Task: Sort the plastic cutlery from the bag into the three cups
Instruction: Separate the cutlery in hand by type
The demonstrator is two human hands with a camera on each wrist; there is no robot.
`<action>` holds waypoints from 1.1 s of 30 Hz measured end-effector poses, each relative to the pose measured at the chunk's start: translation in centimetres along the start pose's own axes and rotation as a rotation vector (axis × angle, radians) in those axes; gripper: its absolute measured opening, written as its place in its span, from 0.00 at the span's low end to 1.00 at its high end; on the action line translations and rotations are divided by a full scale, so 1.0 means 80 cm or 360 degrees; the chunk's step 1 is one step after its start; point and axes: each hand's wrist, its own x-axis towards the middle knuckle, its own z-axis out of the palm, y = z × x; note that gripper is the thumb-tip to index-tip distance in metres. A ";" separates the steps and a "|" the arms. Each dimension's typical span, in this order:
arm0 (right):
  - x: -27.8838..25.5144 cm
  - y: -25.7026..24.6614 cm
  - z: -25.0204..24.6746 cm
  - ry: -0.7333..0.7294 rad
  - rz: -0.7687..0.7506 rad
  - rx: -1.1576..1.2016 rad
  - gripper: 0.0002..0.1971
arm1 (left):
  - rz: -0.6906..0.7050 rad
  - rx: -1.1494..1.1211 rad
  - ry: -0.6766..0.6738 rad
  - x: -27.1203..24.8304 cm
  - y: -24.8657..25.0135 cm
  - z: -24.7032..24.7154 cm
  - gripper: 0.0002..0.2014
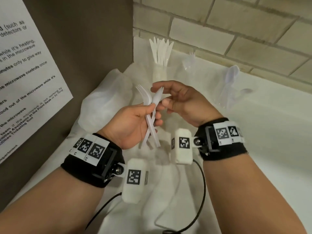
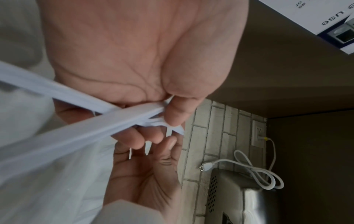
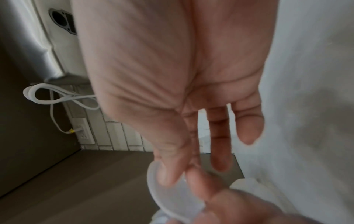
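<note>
The two forearms fill the bottom of the head view, and just above them the left hand grips a small bundle of white plastic cutlery — at least two forks by the tines, crossed at the handles, fingers and thumb curled round the shafts. The long axis runs from the handle ends, which point down toward the person, up and away to the tines near the right hand. That hand has its thumb and forefinger closing on the head of the nearer fork; the other fingers hang loose. Whether it has a firm pinch or only touches I cannot tell.

The relation that matters: the fork's head lies toward the cups, its handle inside the left fist, so the piece should slide out lengthwise — up and away. The knife cup stands straight beyond, full of upright blades; the fork cup is to its right and the spoon cup further right, near the brick wall. The right hand is nearer all three. The bag lies crumpled beneath and to the left, against a brown panel that closes off that side; the room for moving lies to the right, over the white counter.
</note>
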 end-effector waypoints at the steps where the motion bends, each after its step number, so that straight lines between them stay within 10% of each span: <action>1: -0.004 0.002 0.003 0.0080 -0.0020 0.0006 0.17 | -0.0006 0.0020 0.0000 0.000 -0.001 0.003 0.12; 33: -0.011 -0.015 0.008 0.0618 0.0057 -0.0497 0.03 | 0.0229 0.1178 0.0267 0.008 -0.027 0.030 0.12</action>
